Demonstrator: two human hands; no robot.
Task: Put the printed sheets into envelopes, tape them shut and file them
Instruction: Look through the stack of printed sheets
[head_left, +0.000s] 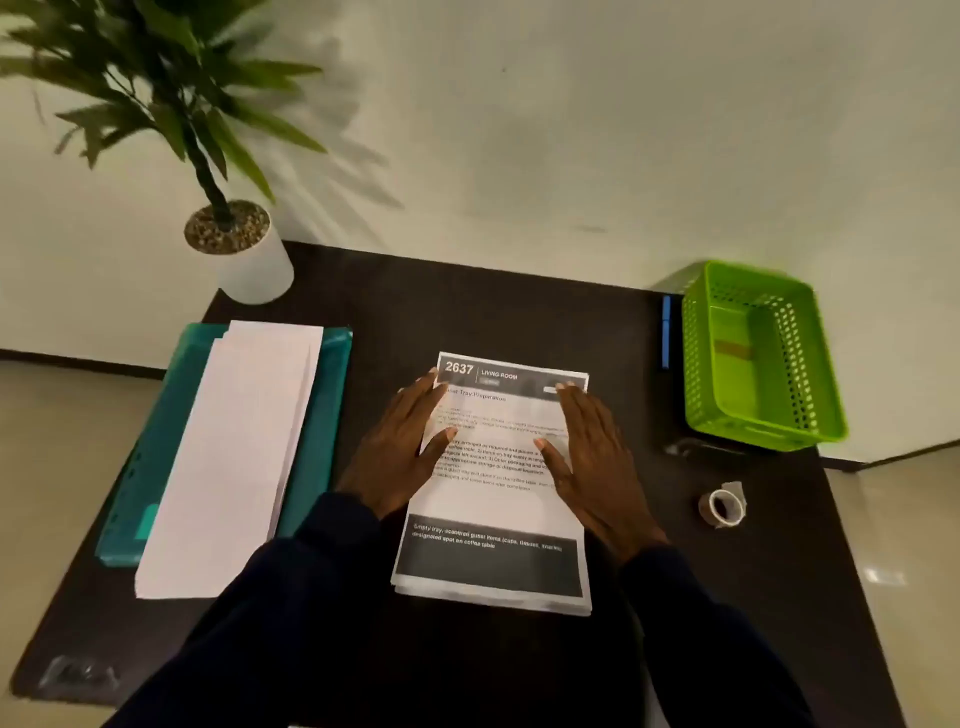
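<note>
As hands (395, 457) (602, 467) lie flat — printed sheets (493, 501) rest beneath.

I noted white envelopes (234, 447) on a teal folder (322, 415), a perforated lime-green basket (698, 364), and a dark-brown counter (519, 301).

The dark table (519, 312) bears a potted plant (254, 265), teal folder (327, 395), printed sheets (493, 499), green basket (698, 364) and tape roll (724, 506).

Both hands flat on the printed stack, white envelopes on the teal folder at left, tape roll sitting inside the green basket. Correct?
Not quite. The head view shows the brown tape roll lying on the dark table, outside the green perforated plastic basket and nearer the person. The rest holds.
</note>
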